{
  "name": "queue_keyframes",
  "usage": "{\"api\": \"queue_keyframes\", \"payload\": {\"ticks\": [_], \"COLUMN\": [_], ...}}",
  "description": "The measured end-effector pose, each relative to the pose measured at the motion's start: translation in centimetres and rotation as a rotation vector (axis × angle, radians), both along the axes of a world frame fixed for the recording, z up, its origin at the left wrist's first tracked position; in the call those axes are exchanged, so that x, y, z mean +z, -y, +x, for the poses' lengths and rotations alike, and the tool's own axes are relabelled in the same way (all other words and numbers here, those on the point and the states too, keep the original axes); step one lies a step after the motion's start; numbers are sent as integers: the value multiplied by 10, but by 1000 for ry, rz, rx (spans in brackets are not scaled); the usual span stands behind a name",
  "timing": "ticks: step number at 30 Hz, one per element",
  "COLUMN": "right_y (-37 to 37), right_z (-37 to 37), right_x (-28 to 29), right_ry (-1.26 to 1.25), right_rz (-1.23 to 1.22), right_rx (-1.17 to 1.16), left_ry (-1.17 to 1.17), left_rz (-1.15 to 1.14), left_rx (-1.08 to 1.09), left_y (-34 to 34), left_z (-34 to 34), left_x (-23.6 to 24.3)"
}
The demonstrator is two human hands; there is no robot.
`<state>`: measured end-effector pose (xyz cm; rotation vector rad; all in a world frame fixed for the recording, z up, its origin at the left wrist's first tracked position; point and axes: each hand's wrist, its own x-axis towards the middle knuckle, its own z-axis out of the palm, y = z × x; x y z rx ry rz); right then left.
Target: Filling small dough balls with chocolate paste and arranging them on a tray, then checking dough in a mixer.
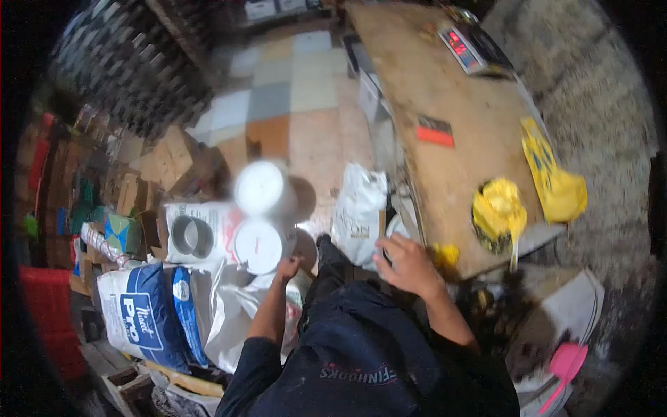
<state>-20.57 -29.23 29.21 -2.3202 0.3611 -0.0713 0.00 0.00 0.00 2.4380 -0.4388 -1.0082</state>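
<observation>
My left hand is closed beside the rim of a white bucket. What it holds, if anything, is too small to make out. Behind that bucket stands a second white bucket, its round white top blurred. My right hand hangs open, fingers apart, by the near corner of the wooden table. Just beyond it a white and grey printed bag sits on the floor.
On the table are a yellow-lined bowl with a light handle, yellow plastic bags, a red and black packet and a digital scale. Blue and white sacks stand at left, near cardboard boxes. A pink scoop lies at right.
</observation>
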Motion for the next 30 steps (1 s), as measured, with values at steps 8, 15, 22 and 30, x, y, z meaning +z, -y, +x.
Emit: {"api": "queue_keyframes", "payload": {"ticks": [8, 15, 22, 30], "right_y": [60, 95, 167, 330], "right_z": [177, 304, 399, 564], "right_x": [-25, 14, 6, 21], "right_ry": [-230, 24, -73, 184], "right_rz": [-78, -125, 19, -263], "right_rx": [62, -59, -153, -266], "left_ry": [-167, -158, -270, 236], "left_rz": [-51, -302, -559, -226], "left_rx": [507, 517, 428, -47], "left_y": [-61, 17, 190, 212], "left_z": [144, 276, 434, 584], "left_x": [-52, -64, 17, -60]}}
